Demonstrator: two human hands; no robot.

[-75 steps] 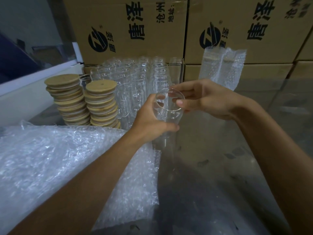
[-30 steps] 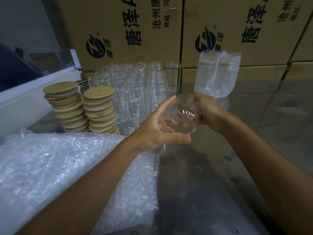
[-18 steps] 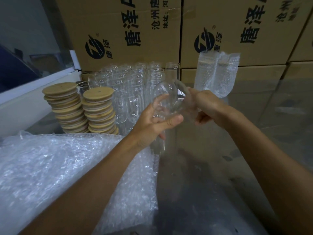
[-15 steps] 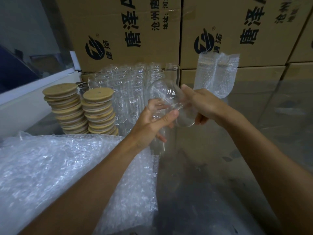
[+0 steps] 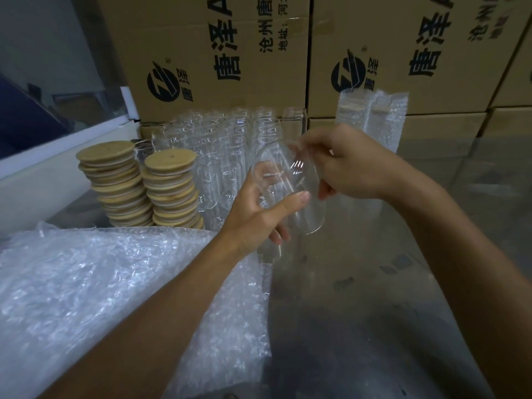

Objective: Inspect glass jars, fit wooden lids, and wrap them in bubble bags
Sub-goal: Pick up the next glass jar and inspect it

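Observation:
A clear glass jar (image 5: 299, 191) is held tilted in the air above the table, between both hands. My left hand (image 5: 259, 217) grips its lower left side, thumb across the front. My right hand (image 5: 354, 165) holds its upper right side with curled fingers. Two stacks of round wooden lids (image 5: 144, 185) stand at the left. Behind the held jar stands a group of several empty glass jars (image 5: 224, 151). A heap of bubble bags (image 5: 95, 298) lies at the front left. Two wrapped jars in bubble bags (image 5: 374, 119) stand at the back, right of the group.
Cardboard boxes (image 5: 224, 53) with black printing form a wall along the back and right. A white ledge (image 5: 57, 156) runs along the left. The grey table (image 5: 359, 298) stretches below and to the right of my hands.
The jar has been turned in my hands from mouth up, to lying sideways, to tilted. Both hands shifted their grips on it and stayed at about the same place.

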